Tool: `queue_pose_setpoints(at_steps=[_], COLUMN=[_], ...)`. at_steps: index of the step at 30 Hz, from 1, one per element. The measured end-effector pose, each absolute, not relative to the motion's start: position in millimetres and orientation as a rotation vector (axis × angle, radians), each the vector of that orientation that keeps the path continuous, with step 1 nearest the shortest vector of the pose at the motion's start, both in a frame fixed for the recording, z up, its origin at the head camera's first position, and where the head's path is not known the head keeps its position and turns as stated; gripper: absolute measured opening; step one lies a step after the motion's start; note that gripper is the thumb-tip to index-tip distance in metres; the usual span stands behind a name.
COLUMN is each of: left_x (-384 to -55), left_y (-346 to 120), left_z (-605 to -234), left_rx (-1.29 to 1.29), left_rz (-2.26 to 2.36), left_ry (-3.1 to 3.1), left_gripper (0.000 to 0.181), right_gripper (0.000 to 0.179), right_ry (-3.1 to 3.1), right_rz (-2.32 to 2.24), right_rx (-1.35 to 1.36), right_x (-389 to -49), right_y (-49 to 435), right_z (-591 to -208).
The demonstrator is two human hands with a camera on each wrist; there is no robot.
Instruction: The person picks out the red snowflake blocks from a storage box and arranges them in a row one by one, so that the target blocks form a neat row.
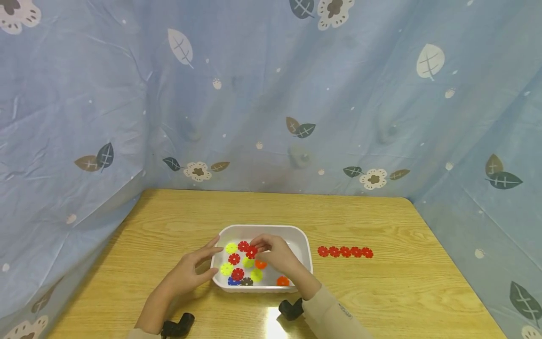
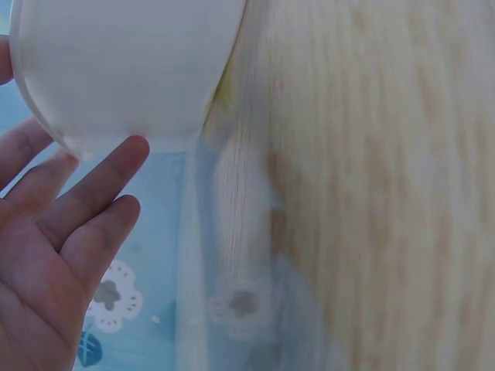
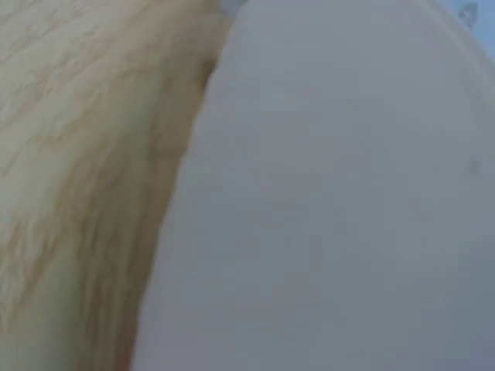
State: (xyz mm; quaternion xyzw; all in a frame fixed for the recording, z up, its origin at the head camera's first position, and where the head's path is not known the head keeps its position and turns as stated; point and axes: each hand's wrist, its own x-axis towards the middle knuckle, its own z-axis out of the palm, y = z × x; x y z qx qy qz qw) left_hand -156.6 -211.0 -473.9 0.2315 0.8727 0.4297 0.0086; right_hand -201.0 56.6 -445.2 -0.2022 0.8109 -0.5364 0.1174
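Observation:
A white plastic tray (image 1: pixel 298 234) holds several notched, flower-shaped plastic discs in red, yellow, orange, blue and dark colours. My right hand (image 1: pixel 277 254) reaches over the tray from the right, its thumb and fingers pinching a red disc (image 1: pixel 251 252) above the others. My left hand (image 1: pixel 186 270) rests at the tray's left end, fingers spread and fairly straight, fingertips at the rim. In the left wrist view, those fingers (image 2: pixel 116 174) lie against the tray's outer wall (image 2: pixel 131 69). The right wrist view is filled by the tray's wall (image 3: pixel 325 193); the right hand is hidden there.
To the right of the tray, several red discs (image 1: pixel 345 252) lie in a row on the wooden table (image 1: pixel 360 292). A blue patterned curtain (image 1: pixel 262 94) hangs behind and on both sides. Black wrist devices (image 1: pixel 179 326) show under the forearms.

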Motion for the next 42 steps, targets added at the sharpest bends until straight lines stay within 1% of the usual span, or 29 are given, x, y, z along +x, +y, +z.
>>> queue_pose_setpoints(at_steps=[10,16,25,33,42], left_x=[-157,-157,-158,-159,-158], left_y=[-212,-212,-212,-212,-212], left_z=[-473,-472,-472,-474,-472], left_rx=[0.733,0.725,0.724,0.756,0.732], left_rz=[1.345,1.337,1.357,1.358,1.369], left_ry=[2.718,2.726,2.706,2.709,2.703], left_gripper=[0.048,0.047,0.047,0.047,0.046], right_gripper=[0.025,0.026,0.03,0.031,0.033], right_ry=[2.301,2.293,2.302,2.355,2.42], right_rz=[-1.759,-1.868,-2.024,-2.07,-2.052], right_rx=[-0.454,-0.388,-0.19,-0.087,-0.02], right_x=[-202,-196,-191,-184,-175], right_y=[87,104,134,161,187], right_z=[-443,-439,-436,-439,-448])
